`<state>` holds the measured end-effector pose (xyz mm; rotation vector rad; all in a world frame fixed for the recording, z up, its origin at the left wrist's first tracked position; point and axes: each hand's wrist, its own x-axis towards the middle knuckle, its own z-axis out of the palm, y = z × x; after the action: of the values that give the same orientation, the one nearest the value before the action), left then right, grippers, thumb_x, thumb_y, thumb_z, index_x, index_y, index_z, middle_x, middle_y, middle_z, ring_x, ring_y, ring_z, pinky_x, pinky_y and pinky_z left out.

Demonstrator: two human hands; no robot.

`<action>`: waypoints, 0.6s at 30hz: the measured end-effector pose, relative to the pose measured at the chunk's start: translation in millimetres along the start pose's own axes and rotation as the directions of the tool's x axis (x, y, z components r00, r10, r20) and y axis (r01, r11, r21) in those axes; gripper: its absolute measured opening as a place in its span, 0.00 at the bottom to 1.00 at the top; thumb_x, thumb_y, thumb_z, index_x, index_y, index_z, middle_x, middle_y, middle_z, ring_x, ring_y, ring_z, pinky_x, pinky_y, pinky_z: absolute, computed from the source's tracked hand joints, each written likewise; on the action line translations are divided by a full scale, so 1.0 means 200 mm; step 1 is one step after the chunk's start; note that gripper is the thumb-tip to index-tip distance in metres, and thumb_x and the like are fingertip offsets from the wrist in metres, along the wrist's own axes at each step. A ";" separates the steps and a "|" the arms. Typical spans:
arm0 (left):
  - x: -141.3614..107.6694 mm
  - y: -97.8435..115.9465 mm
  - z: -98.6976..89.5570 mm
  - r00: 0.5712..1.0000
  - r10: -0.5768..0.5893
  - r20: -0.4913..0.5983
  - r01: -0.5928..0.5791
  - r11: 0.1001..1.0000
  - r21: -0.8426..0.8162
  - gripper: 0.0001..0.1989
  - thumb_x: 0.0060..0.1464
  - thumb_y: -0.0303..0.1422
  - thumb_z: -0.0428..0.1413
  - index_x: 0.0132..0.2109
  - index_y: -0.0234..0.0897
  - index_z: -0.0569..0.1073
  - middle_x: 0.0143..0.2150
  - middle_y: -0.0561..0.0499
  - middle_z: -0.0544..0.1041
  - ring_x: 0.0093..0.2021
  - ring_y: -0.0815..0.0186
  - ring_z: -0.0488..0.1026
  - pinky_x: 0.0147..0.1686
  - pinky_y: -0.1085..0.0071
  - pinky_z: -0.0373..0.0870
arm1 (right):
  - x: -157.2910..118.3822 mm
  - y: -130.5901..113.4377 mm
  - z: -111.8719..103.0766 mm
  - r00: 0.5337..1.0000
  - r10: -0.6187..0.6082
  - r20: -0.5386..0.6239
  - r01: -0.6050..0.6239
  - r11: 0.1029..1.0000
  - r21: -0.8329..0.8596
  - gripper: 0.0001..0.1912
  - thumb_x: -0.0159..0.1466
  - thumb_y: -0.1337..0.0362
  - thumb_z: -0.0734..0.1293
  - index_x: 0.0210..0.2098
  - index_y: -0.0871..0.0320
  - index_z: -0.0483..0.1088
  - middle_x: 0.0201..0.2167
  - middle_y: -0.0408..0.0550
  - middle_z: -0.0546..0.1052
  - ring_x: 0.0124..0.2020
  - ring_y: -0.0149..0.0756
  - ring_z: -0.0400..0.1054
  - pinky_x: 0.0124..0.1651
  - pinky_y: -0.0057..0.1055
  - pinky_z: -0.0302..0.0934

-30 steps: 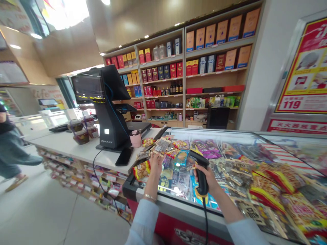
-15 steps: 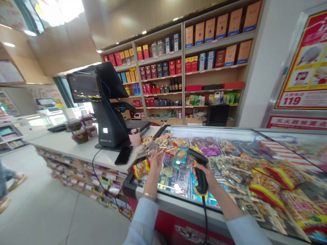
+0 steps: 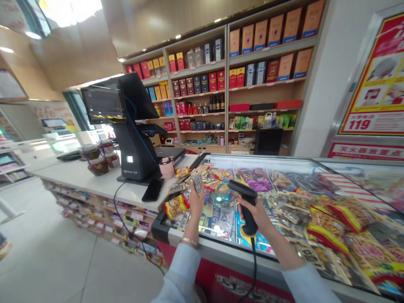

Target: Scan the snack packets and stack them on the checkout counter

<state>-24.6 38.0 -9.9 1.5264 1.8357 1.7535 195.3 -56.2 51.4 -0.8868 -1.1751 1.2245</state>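
Gripping, head view: right hand [image 3: 258,214] wrapped round handle of black scanner [image 3: 250,223], above glass-topped freezer [image 3: 221,245]. Left hand [image 3: 196,201], fingers closed on small grey packet [image 3: 197,182], near red-yellow snack bag [image 3: 176,206].

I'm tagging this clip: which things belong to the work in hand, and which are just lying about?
In use:
left hand, holding a small packet
right hand, gripping the scanner
nearby snack packets

Lying about:
black phone
pink cup
plastic tubs
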 end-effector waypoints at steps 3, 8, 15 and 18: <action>-0.01 0.00 0.00 1.000 0.016 0.024 -0.017 0.997 0.074 0.31 0.58 0.42 0.53 0.64 0.28 0.62 0.34 0.39 0.80 0.36 0.52 0.78 0.40 0.60 0.72 | 0.00 -0.08 0.04 0.996 -0.075 0.048 0.084 0.972 -0.219 0.18 0.52 0.50 0.72 0.19 0.57 0.68 0.13 0.44 0.69 0.13 0.33 0.63 0.20 0.30 0.60; -0.02 0.01 -0.01 0.996 0.046 0.081 -0.052 0.997 0.064 0.31 0.59 0.42 0.52 0.64 0.29 0.63 0.26 0.47 0.76 0.27 0.58 0.74 0.35 0.63 0.70 | 0.01 -0.11 0.11 0.988 -0.132 0.086 0.157 0.867 -0.474 0.18 0.55 0.54 0.69 0.15 0.56 0.66 0.12 0.45 0.70 0.14 0.35 0.66 0.23 0.30 0.62; -0.03 0.01 -0.02 0.999 -0.030 0.020 0.034 0.980 -0.197 0.31 0.50 0.39 0.62 0.60 0.34 0.68 0.26 0.47 0.76 0.31 0.55 0.76 0.41 0.61 0.71 | 0.03 -0.07 0.11 0.982 -0.180 0.063 0.190 0.887 -0.421 0.17 0.55 0.58 0.71 0.13 0.55 0.68 0.10 0.45 0.69 0.12 0.36 0.66 0.21 0.30 0.61; -0.03 0.03 -0.02 0.993 -0.120 0.017 0.117 0.920 -0.373 0.30 0.46 0.36 0.65 0.57 0.36 0.71 0.26 0.48 0.76 0.34 0.53 0.77 0.44 0.61 0.71 | 0.03 -0.06 0.10 0.983 -0.174 0.058 0.182 0.893 -0.412 0.18 0.55 0.58 0.71 0.12 0.55 0.67 0.10 0.45 0.69 0.12 0.35 0.65 0.21 0.29 0.60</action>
<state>-22.3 29.4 -7.5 1.2360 1.4502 1.9131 177.6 -53.5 69.4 -1.0532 -1.5315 0.8450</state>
